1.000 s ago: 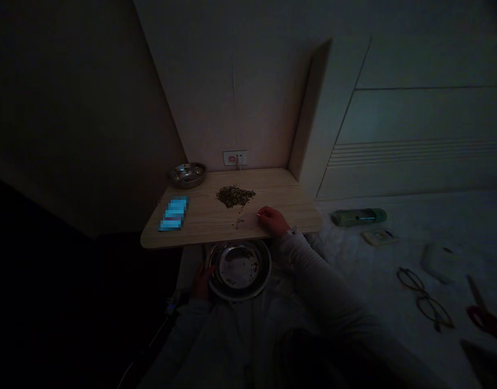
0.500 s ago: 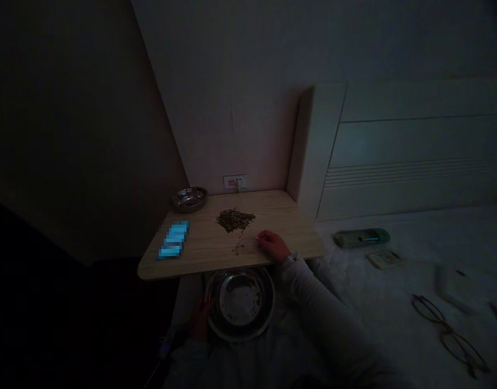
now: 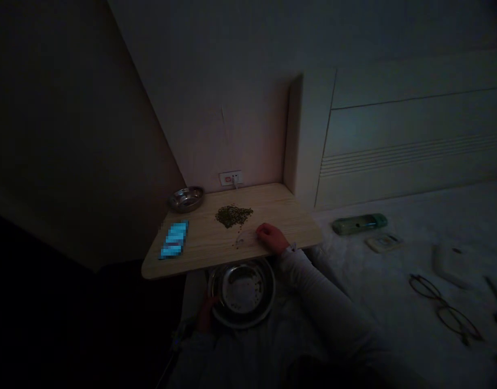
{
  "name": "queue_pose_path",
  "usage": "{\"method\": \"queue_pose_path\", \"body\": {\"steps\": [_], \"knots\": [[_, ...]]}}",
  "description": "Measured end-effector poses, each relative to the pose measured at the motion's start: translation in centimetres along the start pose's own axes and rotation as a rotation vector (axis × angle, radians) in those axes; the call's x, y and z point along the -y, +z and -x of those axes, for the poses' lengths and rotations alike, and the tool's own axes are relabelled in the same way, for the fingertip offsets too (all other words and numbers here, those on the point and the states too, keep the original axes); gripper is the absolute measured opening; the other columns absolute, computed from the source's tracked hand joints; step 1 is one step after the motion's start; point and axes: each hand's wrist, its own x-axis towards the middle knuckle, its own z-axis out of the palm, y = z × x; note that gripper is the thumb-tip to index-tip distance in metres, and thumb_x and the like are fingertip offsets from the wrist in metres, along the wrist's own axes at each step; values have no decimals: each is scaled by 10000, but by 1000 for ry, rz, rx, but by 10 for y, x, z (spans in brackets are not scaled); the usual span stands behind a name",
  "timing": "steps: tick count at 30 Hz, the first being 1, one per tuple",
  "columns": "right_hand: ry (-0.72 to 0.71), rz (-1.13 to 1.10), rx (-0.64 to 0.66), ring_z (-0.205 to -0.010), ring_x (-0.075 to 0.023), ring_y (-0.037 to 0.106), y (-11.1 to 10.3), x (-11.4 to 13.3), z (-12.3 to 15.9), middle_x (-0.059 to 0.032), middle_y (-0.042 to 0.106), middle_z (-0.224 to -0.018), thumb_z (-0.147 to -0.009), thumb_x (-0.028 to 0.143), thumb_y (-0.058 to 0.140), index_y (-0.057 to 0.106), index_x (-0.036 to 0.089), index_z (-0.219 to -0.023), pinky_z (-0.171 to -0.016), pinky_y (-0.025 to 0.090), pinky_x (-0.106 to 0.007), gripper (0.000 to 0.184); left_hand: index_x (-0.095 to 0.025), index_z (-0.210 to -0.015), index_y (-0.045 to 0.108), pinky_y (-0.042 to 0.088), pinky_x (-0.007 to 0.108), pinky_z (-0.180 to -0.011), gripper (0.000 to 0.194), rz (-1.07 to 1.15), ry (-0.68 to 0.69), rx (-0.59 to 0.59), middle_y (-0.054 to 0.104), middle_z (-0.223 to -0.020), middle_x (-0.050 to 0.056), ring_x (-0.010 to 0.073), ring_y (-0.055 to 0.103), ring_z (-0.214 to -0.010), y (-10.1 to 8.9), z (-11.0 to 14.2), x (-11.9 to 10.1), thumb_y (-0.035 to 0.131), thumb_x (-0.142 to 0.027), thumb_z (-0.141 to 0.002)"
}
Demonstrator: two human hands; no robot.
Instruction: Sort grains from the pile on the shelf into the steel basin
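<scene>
A loose pile of small dark green beans or seeds [image 3: 233, 215] lies on the wooden board table [image 3: 208, 254], with a few strays in front of it. My right hand [image 3: 271, 237] is closed at the fingertips on a clear see-through piece [image 3: 247, 237]. That piece rests at board level among the strays, its kind too dim to make out. Below the board's front edge, a round steel basin [image 3: 243, 292] holds some scattered seeds. My left hand [image 3: 207, 312] grips the basin's left rim, its fingers partly lost in shadow.
A smaller steel bowl [image 3: 186, 199] and a lit phone [image 3: 174, 240] sit on the board's left side. Behind is a wall socket [image 3: 231, 178] with a plug. On the bed lie a green case [image 3: 359, 223], a small pale object [image 3: 383, 242] and glasses [image 3: 446, 309].
The view has tilted and shifted slightly. My right hand and the clear piece stay near the stray seeds, with fewer strays showing there. My left hand keeps its hold on the basin.
</scene>
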Motion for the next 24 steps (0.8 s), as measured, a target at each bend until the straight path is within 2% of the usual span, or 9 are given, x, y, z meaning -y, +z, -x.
{"method": "queue_pose_path", "body": {"steps": [6, 7, 11, 14, 20, 24], "knots": [[-14, -3, -11, -586, -91, 474, -1, -5, -2, 35, 531, -594, -616, 232, 462, 509, 172, -683, -585, 356, -215, 102, -137, -501, 581, 449, 389, -676, 160, 273, -468, 81, 624, -497, 71, 225, 610, -598, 8, 18, -8, 480, -116, -623], [-10, -2, -13, -589, -91, 477, -1, -6, -2, 34, 533, -597, -614, 229, 464, 510, 171, -685, -589, 357, -215, 103, -142, -515, 582, 453, 380, -662, 162, 345, -497, 107, 625, -494, 60, 212, 607, -573, 11, 23, -12, 471, -121, -631], [6, -20, -20, -577, -88, 482, -1, -4, -1, 35, 538, -592, -615, 236, 468, 508, 169, -681, -587, 359, -214, 102, -141, -484, 566, 446, 377, -654, 179, 515, -570, 151, 595, -442, 46, 197, 591, -514, 22, 37, -27, 452, -70, -602], [20, -39, -21, -553, -85, 478, -1, -2, -1, 37, 535, -574, -623, 258, 469, 501, 167, -676, -566, 358, -211, 111, -130, -498, 582, 435, 377, -696, 190, 581, -536, 167, 598, -461, 59, 215, 603, -601, 25, 43, -32, 434, -39, -575], [14, -21, -13, -554, -87, 479, -2, -7, -3, 34, 537, -575, -620, 279, 484, 505, 165, -684, -560, 358, -212, 133, -127, -526, 597, 427, 383, -743, 173, 595, -511, 167, 614, -489, 63, 237, 604, -720, 24, 40, -26, 446, -67, -584], [18, -18, -20, -561, -88, 480, -2, -11, -4, 32, 541, -573, -618, 303, 485, 506, 168, -677, -573, 363, -216, 149, -123, -601, 615, 413, 392, -772, 176, 599, -551, 133, 657, -600, 75, 244, 602, -759, 24, 36, -25, 445, -141, -644]]}}
